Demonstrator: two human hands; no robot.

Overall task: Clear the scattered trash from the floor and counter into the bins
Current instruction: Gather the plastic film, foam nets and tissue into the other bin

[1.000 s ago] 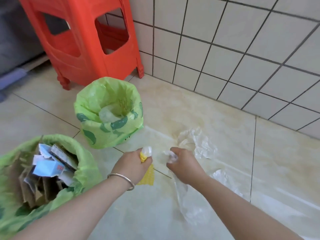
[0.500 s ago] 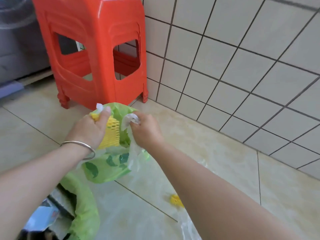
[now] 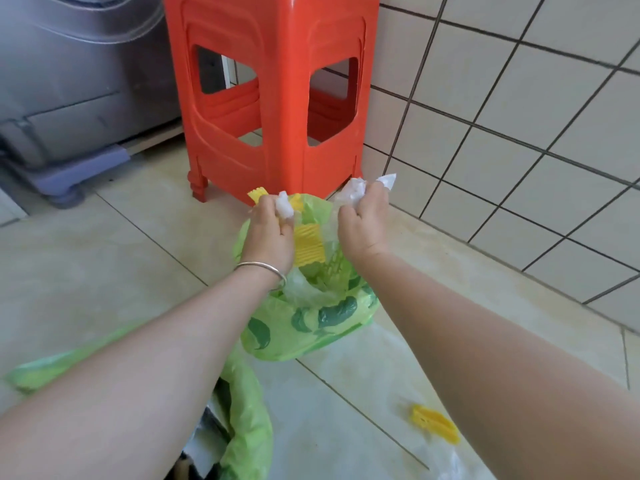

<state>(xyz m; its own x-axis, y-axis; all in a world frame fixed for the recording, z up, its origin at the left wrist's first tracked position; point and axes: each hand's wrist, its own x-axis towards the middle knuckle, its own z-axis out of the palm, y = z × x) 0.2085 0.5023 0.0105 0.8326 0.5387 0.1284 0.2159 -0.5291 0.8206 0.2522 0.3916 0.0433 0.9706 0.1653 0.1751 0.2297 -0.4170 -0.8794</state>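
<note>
Both hands are right over the far green bin (image 3: 304, 327), left hand (image 3: 268, 233) gripping yellow foam netting (image 3: 308, 245), right hand (image 3: 363, 220) clutching crumpled clear plastic (image 3: 353, 194), neither dropped yet, and another yellow scrap (image 3: 434, 422) waits on the floor (image 3: 104, 271).

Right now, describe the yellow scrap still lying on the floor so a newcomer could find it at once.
Start at the orange stool by the tiled wall, then come toward the camera past the green-lined bin. The yellow scrap lies on the floor tiles beside the right forearm; unlike the yellow netting in the left hand, nobody holds it.
</note>
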